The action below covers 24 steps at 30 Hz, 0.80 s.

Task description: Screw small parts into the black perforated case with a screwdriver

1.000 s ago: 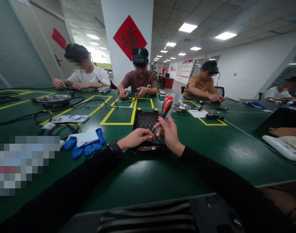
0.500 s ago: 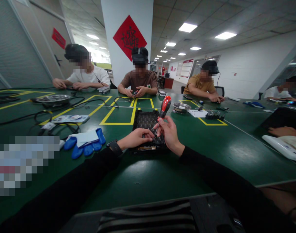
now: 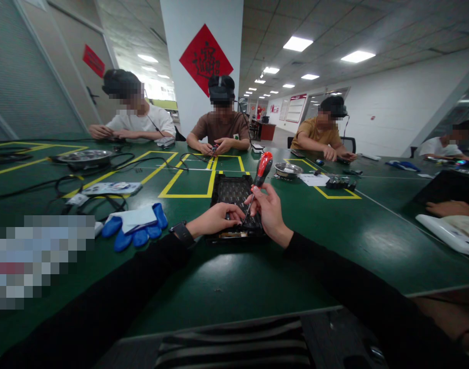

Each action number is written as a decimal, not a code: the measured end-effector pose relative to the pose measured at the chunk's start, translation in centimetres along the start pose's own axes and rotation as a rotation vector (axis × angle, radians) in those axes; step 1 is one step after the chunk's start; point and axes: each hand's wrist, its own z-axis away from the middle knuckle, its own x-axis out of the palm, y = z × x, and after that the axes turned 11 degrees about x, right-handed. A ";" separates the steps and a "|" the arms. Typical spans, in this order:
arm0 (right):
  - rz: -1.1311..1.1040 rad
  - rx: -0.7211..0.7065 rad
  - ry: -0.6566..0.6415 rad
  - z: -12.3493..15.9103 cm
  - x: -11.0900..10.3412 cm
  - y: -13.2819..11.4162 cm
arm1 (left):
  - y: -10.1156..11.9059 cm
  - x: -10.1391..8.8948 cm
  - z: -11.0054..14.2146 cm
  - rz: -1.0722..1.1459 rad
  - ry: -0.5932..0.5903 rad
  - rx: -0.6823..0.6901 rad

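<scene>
My right hand [image 3: 268, 209] is closed around a screwdriver [image 3: 264, 168] with a red and black handle. Its handle leans up and to the right, and the thin shaft points down into a black plastic housing [image 3: 233, 189]. The housing lies on the green table before me, with small metallic spots across its inner face. My left hand [image 3: 219, 219] rests over the housing's near left part, thumb and fingers drawn together beside the screwdriver's tip. Whatever those fingers hold, if anything, is too small to make out.
Left of me lie blue gloves [image 3: 139, 234] under a pale cloth, black cables and a flat packet [image 3: 113, 188]. Metal bowls [image 3: 288, 170] stand farther off, near a white paper [image 3: 313, 180] and small black parts [image 3: 341, 183]. Several people sit around the table [image 3: 334, 246].
The screwdriver and both my hands have barely moved; the handle tilts slightly differently. Across the table, the hands of the co-workers at left and right have shifted a little.
</scene>
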 end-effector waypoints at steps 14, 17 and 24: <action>-0.033 -0.024 -0.038 0.3 0.4 -0.6 | 0.4 -0.5 0.1 -0.067 0.102 0.029; -0.027 -0.031 -0.032 0.3 0.4 -0.6 | 0.4 -0.5 0.1 -0.032 0.103 0.022; -0.090 0.020 -0.115 0.4 0.4 -0.7 | 0.5 -0.4 0.1 -0.056 0.131 0.014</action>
